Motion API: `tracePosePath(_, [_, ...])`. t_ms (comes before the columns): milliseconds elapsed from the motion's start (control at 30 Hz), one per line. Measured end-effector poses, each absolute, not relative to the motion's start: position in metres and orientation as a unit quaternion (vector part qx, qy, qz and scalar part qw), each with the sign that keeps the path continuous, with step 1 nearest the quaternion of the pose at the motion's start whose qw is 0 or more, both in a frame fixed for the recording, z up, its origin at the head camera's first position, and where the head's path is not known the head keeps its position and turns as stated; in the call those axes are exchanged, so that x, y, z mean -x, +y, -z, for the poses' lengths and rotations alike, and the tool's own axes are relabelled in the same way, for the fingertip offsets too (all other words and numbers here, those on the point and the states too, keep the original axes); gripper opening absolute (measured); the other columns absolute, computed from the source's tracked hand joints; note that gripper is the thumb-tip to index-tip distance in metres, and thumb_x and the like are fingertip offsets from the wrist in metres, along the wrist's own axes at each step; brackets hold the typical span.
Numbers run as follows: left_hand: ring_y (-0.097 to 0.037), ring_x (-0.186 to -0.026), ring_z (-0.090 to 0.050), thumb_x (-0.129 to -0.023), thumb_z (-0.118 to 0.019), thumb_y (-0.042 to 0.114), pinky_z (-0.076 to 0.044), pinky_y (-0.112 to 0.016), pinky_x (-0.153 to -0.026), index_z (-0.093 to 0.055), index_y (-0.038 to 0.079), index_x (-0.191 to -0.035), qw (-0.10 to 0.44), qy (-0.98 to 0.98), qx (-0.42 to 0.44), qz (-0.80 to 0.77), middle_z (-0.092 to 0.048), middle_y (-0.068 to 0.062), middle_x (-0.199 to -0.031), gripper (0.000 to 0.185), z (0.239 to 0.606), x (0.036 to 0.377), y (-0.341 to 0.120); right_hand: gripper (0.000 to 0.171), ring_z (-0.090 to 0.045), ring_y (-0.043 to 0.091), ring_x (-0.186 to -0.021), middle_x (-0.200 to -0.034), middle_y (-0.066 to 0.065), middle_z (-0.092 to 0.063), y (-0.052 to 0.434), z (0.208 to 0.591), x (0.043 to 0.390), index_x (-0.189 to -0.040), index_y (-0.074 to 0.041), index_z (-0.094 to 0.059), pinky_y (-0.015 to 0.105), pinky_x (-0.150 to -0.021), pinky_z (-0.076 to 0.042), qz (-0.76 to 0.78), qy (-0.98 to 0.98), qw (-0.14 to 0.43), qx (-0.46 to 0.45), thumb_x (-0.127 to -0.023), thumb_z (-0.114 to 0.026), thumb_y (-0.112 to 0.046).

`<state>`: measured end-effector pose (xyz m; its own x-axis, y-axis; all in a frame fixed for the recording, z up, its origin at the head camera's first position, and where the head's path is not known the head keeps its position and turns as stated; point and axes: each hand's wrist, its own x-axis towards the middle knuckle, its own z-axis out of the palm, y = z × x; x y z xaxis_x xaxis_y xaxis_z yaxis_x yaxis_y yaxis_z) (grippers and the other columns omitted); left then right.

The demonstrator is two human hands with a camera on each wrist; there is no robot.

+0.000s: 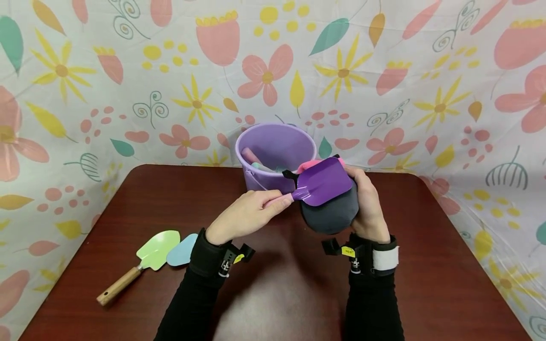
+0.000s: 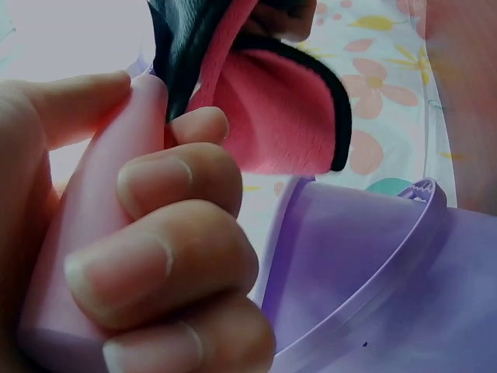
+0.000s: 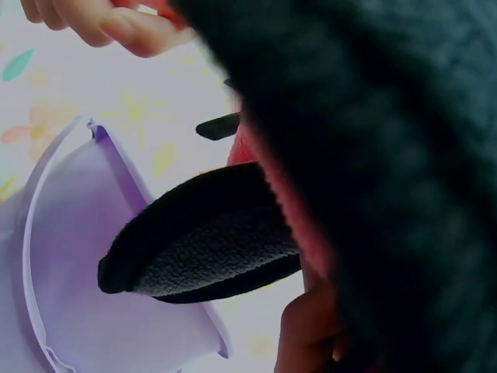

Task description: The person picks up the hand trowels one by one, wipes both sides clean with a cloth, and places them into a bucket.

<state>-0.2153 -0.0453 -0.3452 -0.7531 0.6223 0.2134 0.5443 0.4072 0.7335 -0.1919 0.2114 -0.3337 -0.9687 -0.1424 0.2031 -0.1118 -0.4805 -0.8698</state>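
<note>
My left hand [image 1: 251, 211] grips the pink handle [image 2: 93, 210] of a small shovel, its fingers curled round it. The shovel's purple blade [image 1: 325, 182] points right and overlaps a soft dark grey and pink cloth item [image 1: 330, 218] with black edging. Whether blade and cloth touch, I cannot tell. My right hand [image 1: 370, 208] holds that cloth item from its right side; most of those fingers are hidden behind it. In the left wrist view, the pink lining [image 2: 264, 116] shows. The purple bucket [image 1: 258, 179] stands just behind both hands, with pink and pale green pieces inside.
On the left of the brown table [image 1: 204, 303] lies a green trowel [image 1: 158, 251] with a wooden handle. Beside it a light blue piece [image 1: 181, 252] is partly hidden by my left wrist. A flower-patterned cloth [image 1: 264, 28] hangs behind the table.
</note>
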Motion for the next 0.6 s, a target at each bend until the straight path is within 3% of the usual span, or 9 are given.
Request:
tracePosePath(367, [-0.008, -0.053, -0.031, -0.098, -0.045, 0.059, -0.03, -0.028, -0.054, -0.047, 0.02, -0.07, 0.03, 0.853, -0.33, -0.402, -0.031, 0.006, -0.06, 0.048, 0.346, 0.216, -0.051, 0.03, -0.06, 0.02, -0.089, -0.098, 0.007, -0.058, 0.218, 0.333, 0.192, -0.107, -0.002, -0.061, 0.029, -0.081, -0.049, 0.879, 0.445, 0.025, 0.171, -0.107, -0.037, -0.02])
tracePosePath(600, [-0.008, -0.053, -0.034, -0.097, -0.046, 0.059, -0.031, -0.028, -0.054, -0.05, 0.02, -0.07, 0.023, 0.861, -0.322, -0.394, -0.034, 0.006, -0.06, 0.048, 0.345, 0.218, -0.051, 0.028, -0.058, 0.016, -0.086, -0.089, 0.002, -0.056, 0.231, 0.334, 0.19, -0.097, -0.006, -0.059, 0.026, -0.08, -0.047, 0.881, 0.456, -0.006, 0.127, -0.106, -0.04, -0.025])
